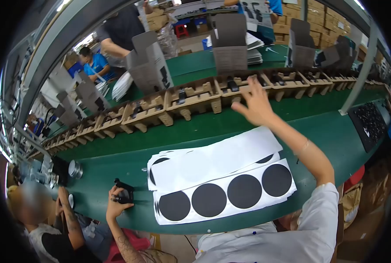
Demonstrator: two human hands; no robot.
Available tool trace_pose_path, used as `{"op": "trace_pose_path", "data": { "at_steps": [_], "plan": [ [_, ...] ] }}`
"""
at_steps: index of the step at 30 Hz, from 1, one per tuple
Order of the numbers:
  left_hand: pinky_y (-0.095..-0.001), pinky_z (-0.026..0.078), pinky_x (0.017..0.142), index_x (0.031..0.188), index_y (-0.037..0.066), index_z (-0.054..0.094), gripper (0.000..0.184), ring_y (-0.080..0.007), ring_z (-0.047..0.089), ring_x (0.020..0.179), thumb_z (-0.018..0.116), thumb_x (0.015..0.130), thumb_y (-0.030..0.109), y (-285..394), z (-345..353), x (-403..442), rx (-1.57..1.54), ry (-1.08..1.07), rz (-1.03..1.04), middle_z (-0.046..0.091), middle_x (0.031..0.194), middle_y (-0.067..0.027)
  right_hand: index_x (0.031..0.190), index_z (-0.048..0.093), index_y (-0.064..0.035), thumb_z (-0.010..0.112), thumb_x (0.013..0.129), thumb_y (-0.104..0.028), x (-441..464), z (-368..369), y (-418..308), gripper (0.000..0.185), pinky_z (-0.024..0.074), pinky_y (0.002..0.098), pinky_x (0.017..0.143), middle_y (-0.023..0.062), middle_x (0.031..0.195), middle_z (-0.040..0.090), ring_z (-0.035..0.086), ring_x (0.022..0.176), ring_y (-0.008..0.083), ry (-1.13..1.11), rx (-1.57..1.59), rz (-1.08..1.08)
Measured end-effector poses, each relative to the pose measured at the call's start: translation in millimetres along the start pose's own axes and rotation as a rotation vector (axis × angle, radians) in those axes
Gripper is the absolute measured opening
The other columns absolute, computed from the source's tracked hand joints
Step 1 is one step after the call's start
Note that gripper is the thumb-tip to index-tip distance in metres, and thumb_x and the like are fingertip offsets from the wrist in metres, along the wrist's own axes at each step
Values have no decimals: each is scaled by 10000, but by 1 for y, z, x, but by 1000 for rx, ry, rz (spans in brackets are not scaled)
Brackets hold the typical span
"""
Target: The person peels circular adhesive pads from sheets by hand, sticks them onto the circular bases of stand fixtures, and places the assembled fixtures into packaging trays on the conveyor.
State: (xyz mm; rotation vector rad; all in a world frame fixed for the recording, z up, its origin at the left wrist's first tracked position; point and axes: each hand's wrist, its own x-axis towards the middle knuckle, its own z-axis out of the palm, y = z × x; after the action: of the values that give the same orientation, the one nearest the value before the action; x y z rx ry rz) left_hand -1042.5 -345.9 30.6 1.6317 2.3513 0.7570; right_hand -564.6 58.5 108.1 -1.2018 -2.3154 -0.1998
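Observation:
My left hand (pixel 115 203) is closed around a small black bracket-like part (pixel 124 193) over the green table, left of the paper sheets. What exactly the part is, I cannot make out. Reaching forward, my right hand (pixel 257 105) has its fingers spread at the front edge of a brown moulded-pulp tray (pixel 237 93). A dark part (pixel 232 84) lies inside that tray, just left of my fingertips. Between my arms are white sheets with big black discs (pixel 208 200), partly covered by a stack of blank-looking white sheets (pixel 217 153).
A row of pulp trays (pixel 191 101) with black parts runs along the line. Grey cartons (pixel 230 41) stand open behind it. A metal post (pixel 360 74) rises at right near a black mat (pixel 369 125). A co-worker (pixel 66 219) sits at left; other people work across the line.

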Motion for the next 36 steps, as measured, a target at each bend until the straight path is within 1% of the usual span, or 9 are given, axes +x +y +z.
{"op": "trace_pose_path", "data": {
  "at_steps": [5, 10, 13, 15, 19, 22, 29, 33, 36],
  "plan": [
    [-350, 364, 998, 1232, 53, 521, 669, -256, 444, 1209, 741, 603, -5, 14, -4, -19, -466, 384, 25, 423, 1372, -116, 1276, 381, 171, 519, 864, -552, -83, -36, -117, 844, 420, 526, 954, 367, 1373, 306, 351, 1247, 524, -650, -38, -70],
    [-380, 358, 1016, 1392, 65, 338, 667, -279, 406, 1258, 641, 805, 156, 85, 14, -40, -757, 818, 60, 379, 1413, -113, 1000, 643, 42, 646, 798, -97, -105, -34, -78, 246, 503, 372, 807, 234, 1049, 633, 629, 908, 376, -141, 476, -67],
    [-410, 346, 1027, 1442, 124, 257, 717, -308, 422, 1249, 600, 859, 359, 133, 36, -42, -1144, 883, 148, 386, 1407, -119, 886, 611, 53, 628, 832, -93, -141, -96, -49, 157, 432, 323, 556, 161, 722, 609, 529, 568, 243, 391, 462, 231],
    [-463, 359, 1019, 1461, 198, 217, 772, -354, 417, 1251, 516, 854, 569, 178, 47, -43, -1332, 864, 89, 361, 1426, -130, 930, 583, 48, 588, 895, -99, -203, -114, -9, 151, 397, 314, 563, 68, 731, 549, 425, 601, 141, 723, 135, 769],
    [-471, 433, 939, 1459, 212, 223, 760, -380, 451, 1215, 416, 859, 636, 217, 64, -47, -1613, 623, 120, 369, 1418, -140, 1123, 479, 119, 574, 852, -60, -399, -76, 94, 339, 456, 393, 834, 236, 959, 583, 580, 895, 341, 1272, -534, 997],
    [-462, 482, 886, 1461, 202, 211, 756, -388, 468, 1199, 381, 866, 637, 231, 73, -50, -1586, 546, 126, 367, 1416, -163, 1180, 457, 134, 491, 798, -17, -536, 6, 103, 412, 403, 448, 956, 326, 1122, 547, 518, 1074, 443, 884, -436, 1481],
    [-480, 498, 873, 1469, 200, 153, 813, -392, 470, 1197, 416, 835, 635, 257, 78, -55, -1493, 492, 124, 342, 1419, -202, 1143, 540, 90, 597, 780, -179, -573, 77, 84, 455, 306, 445, 1032, 292, 1197, 535, 452, 1186, 413, -527, -234, 1637],
    [-481, 514, 853, 1469, 162, 134, 871, -395, 481, 1178, 456, 810, 630, 269, 88, -54, -1453, 425, 173, 347, 1404, -230, 1097, 570, 23, 563, 781, -47, -484, 4, 102, 324, 329, 420, 980, 181, 1170, 495, 464, 1105, 324, 978, -539, 1285],
    [-476, 513, 852, 1467, 134, 132, 924, -411, 495, 1154, 485, 785, 647, 287, 93, -52, -1387, 391, 174, 353, 1391, -237, 968, 573, -8, 502, 743, 59, -342, -80, 26, 246, 407, 341, 860, 119, 995, 542, 509, 932, 235, 1172, -14, 838]
  ]
}}
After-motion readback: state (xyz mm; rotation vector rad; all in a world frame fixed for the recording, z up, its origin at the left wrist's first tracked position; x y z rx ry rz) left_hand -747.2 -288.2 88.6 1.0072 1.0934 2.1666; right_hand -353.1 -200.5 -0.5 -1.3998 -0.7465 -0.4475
